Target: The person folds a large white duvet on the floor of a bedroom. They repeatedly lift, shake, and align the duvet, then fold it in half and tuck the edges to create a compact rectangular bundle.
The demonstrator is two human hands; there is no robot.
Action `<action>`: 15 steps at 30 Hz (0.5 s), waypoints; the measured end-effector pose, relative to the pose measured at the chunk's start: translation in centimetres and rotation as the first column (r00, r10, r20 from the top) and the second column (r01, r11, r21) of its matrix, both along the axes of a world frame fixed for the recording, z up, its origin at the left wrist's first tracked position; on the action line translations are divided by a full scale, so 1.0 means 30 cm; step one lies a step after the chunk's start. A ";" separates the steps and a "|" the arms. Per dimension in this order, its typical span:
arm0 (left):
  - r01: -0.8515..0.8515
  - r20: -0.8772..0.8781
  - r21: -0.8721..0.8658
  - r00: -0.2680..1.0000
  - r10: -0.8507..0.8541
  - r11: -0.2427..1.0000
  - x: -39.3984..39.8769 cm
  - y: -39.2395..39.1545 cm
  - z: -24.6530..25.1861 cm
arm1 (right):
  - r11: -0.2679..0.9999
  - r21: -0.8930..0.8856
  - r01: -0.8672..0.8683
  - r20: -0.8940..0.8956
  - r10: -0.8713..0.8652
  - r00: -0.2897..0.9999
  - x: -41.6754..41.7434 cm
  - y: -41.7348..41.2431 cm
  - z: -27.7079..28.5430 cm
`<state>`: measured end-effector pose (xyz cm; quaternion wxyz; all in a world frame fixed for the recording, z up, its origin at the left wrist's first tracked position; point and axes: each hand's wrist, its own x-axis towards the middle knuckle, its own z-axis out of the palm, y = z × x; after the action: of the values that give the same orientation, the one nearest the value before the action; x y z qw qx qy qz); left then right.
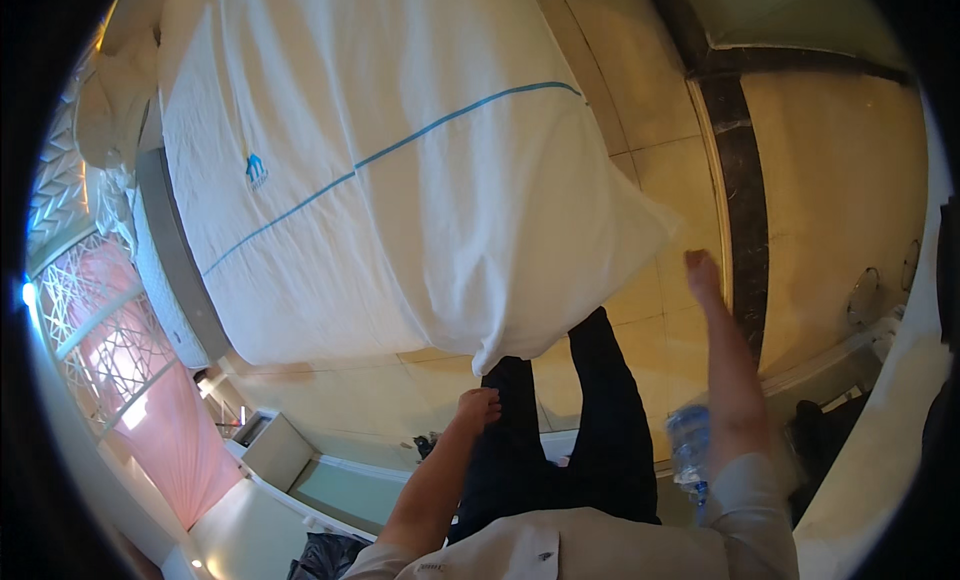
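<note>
A large white duvet or bed cover (420, 205) with a blue stripe and a small blue printed mark spreads over the bed before me. Its near edge gathers into a narrow bunched tip. Just below that tip is my left hand (480, 409), fingers loosely curled, with a small gap between hand and cloth; no held thing shows. My right hand (703, 276) is raised beyond the cover's pointed right corner, over the tiled floor. It looks closed but is blurred, and I see no cloth in it. Whether either hand's fingers are fully shut is unclear.
Tiled floor (637, 280) runs beside the bed, edged by a dark stone strip (742, 205). A large clear plastic bottle (688, 437) stands by my right arm. A pale mattress (161, 272) lies at the left, near pink curtains (180, 437). Lower left is a black plastic bag (326, 556).
</note>
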<state>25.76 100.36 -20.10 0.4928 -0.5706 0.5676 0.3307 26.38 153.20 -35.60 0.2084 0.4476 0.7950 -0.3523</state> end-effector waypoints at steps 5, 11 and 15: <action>-0.334 -0.204 0.170 0.908 0.365 0.927 -0.060 -0.082 -0.028 | 0.329 -0.714 0.618 0.445 -0.467 0.764 -0.058 -0.469 0.153; -0.346 -0.422 0.330 0.778 0.465 0.878 -0.225 -0.230 -0.020 | -0.332 -0.888 0.318 0.427 -0.852 0.304 -0.232 -0.732 0.247; -0.322 -0.377 0.342 0.814 0.443 0.883 -0.280 -0.233 0.026 | -0.227 -0.856 0.464 0.377 -0.888 0.262 -0.161 -0.723 0.167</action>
<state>17.36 93.37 -19.32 0.3434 -0.5126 0.4884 0.6170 21.57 131.50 -30.59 0.0009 0.5390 0.0651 -0.8398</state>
